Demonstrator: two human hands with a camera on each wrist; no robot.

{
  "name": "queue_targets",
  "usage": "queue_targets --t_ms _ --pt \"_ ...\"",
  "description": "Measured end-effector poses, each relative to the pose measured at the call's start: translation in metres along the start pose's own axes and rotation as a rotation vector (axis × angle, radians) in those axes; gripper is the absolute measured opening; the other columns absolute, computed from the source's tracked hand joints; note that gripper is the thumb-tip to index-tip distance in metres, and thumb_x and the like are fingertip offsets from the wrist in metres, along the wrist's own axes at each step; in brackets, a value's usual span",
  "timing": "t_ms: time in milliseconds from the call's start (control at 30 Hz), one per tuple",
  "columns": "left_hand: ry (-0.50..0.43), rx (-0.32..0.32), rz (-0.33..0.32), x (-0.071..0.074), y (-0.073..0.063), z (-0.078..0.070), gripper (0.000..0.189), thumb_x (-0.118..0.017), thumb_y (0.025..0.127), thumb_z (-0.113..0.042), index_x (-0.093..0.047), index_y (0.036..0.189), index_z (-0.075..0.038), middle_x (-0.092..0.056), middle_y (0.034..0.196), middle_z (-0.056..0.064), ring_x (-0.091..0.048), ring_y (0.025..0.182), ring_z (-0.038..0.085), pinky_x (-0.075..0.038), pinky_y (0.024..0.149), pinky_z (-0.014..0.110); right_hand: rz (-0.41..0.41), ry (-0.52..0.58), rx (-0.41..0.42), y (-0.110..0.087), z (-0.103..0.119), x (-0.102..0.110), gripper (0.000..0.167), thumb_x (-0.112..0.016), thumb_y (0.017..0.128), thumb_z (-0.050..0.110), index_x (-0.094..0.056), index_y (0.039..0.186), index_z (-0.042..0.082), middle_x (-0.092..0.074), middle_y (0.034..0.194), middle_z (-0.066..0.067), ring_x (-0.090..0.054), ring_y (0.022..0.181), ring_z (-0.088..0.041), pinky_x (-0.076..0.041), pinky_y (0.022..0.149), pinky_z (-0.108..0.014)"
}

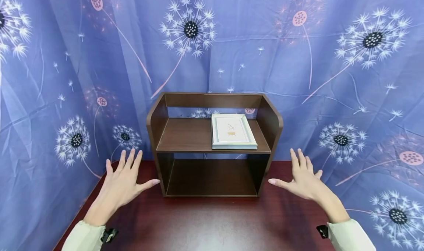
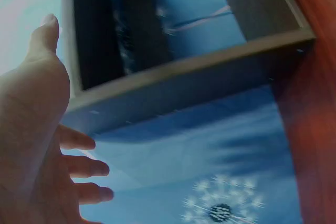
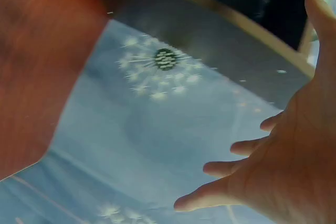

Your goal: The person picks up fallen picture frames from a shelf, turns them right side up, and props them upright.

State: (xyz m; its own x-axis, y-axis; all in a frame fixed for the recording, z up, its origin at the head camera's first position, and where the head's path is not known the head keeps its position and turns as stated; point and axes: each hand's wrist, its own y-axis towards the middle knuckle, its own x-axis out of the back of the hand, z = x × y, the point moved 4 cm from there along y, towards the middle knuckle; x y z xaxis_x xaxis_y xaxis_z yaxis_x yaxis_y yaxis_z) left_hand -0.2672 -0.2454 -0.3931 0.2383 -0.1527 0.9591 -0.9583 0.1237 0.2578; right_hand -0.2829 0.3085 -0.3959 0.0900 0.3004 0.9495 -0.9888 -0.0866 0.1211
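Observation:
A dark brown two-tier shelf [image 1: 212,174] stands on the reddish table, against the curtain. On its upper board, right of the middle, a white picture frame [image 1: 233,130] lies flat with a small plant print face up. My left hand [image 1: 120,183] is spread beside the shelf's left side, its thumb pointing at the lower corner. On the other side my right hand [image 1: 306,179] is spread too, thumb toward the shelf's right panel. Both hands hold nothing. In the wrist views, the outer side panels [image 2: 184,95] of the shelf show beside the outstretched fingers.
A blue curtain [image 1: 238,59] printed with dandelions hangs behind the shelf and along both sides. The glossy red-brown table [image 1: 212,225] extends in front of the shelf. Black bands [image 1: 108,235] sit at both wrists, by the pale sleeves.

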Motion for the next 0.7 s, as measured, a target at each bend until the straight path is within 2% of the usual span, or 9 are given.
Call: queue_targets --t_ms 100,167,300,367,433,500,567,633,700 --pt "-0.006 -0.043 -0.080 0.012 -0.004 -0.012 0.118 -0.056 0.086 -0.086 -0.030 0.165 -0.003 -0.032 0.169 0.027 -0.026 0.157 0.052 -0.019 0.122 0.077 -0.047 0.012 0.035 -0.004 0.010 0.011 0.138 -0.072 0.081 0.079 0.007 0.169 0.007 -0.004 0.173 -0.033 -0.014 0.152 -0.066 -0.013 0.098 -0.097" --pt "-0.002 -0.091 -0.171 0.020 -0.006 -0.021 0.111 -0.062 0.086 -0.082 -0.042 0.159 -0.001 -0.043 0.164 0.026 -0.038 0.153 0.049 -0.034 0.119 0.071 -0.078 0.037 0.065 -0.008 0.019 0.019 0.136 -0.074 0.081 0.076 0.002 0.169 0.006 -0.010 0.171 -0.033 -0.020 0.150 -0.064 -0.019 0.102 -0.093" --pt "-0.042 -0.232 -0.409 0.036 -0.013 -0.042 0.080 -0.070 0.088 -0.071 -0.066 0.128 -0.002 -0.064 0.139 0.021 -0.060 0.129 0.041 -0.056 0.097 0.060 -0.146 0.094 0.134 -0.017 0.038 0.036 0.125 -0.076 0.086 0.068 -0.009 0.168 0.001 -0.024 0.160 -0.034 -0.048 0.134 -0.055 -0.043 0.103 -0.076" --pt "-0.082 -0.320 -0.512 0.044 -0.016 -0.053 0.063 -0.065 0.095 -0.067 -0.069 0.108 -0.005 -0.068 0.123 0.016 -0.065 0.115 0.035 -0.060 0.084 0.052 -0.192 0.107 0.161 -0.022 0.047 0.045 0.113 -0.075 0.090 0.062 -0.019 0.165 -0.001 -0.036 0.151 -0.031 -0.062 0.116 -0.046 -0.053 0.093 -0.065" --pt "-0.131 -0.402 -0.584 0.051 -0.018 -0.064 0.051 -0.060 0.102 -0.059 -0.065 0.093 -0.010 -0.068 0.109 0.010 -0.065 0.102 0.029 -0.059 0.071 0.045 -0.248 0.102 0.200 -0.025 0.057 0.054 0.097 -0.075 0.093 0.056 -0.033 0.160 -0.001 -0.053 0.138 -0.025 -0.070 0.098 -0.033 -0.058 0.083 -0.054" --pt "-0.172 -0.461 -0.612 0.058 -0.018 -0.075 0.042 -0.058 0.105 -0.050 -0.062 0.086 -0.013 -0.066 0.102 0.006 -0.063 0.095 0.024 -0.056 0.064 0.041 -0.300 0.102 0.246 -0.027 0.068 0.064 0.077 -0.076 0.095 0.048 -0.048 0.150 0.001 -0.068 0.119 -0.015 -0.071 0.084 -0.020 -0.058 0.076 -0.044" --pt "-0.207 -0.485 -0.606 0.065 -0.015 -0.085 0.031 -0.065 0.103 -0.040 -0.063 0.085 -0.014 -0.065 0.100 0.004 -0.062 0.094 0.021 -0.055 0.064 0.040 -0.331 0.114 0.293 -0.026 0.078 0.072 0.060 -0.076 0.096 0.042 -0.060 0.140 0.004 -0.075 0.102 -0.005 -0.069 0.078 -0.011 -0.057 0.072 -0.036" --pt "-0.238 -0.483 -0.576 0.071 -0.008 -0.095 0.021 -0.073 0.098 -0.031 -0.067 0.090 -0.013 -0.066 0.104 0.004 -0.063 0.097 0.021 -0.057 0.069 0.040 -0.326 0.139 0.317 -0.023 0.088 0.078 0.050 -0.076 0.097 0.039 -0.065 0.133 0.006 -0.078 0.095 -0.002 -0.071 0.076 -0.008 -0.058 0.072 -0.035" --pt "-0.263 -0.469 -0.536 0.075 0.001 -0.103 0.016 -0.077 0.095 -0.026 -0.071 0.098 -0.012 -0.068 0.109 0.005 -0.065 0.103 0.023 -0.060 0.075 0.043 -0.303 0.161 0.315 -0.020 0.097 0.082 0.047 -0.074 0.098 0.040 -0.067 0.130 0.006 -0.079 0.097 -0.004 -0.074 0.080 -0.012 -0.061 0.075 -0.037"
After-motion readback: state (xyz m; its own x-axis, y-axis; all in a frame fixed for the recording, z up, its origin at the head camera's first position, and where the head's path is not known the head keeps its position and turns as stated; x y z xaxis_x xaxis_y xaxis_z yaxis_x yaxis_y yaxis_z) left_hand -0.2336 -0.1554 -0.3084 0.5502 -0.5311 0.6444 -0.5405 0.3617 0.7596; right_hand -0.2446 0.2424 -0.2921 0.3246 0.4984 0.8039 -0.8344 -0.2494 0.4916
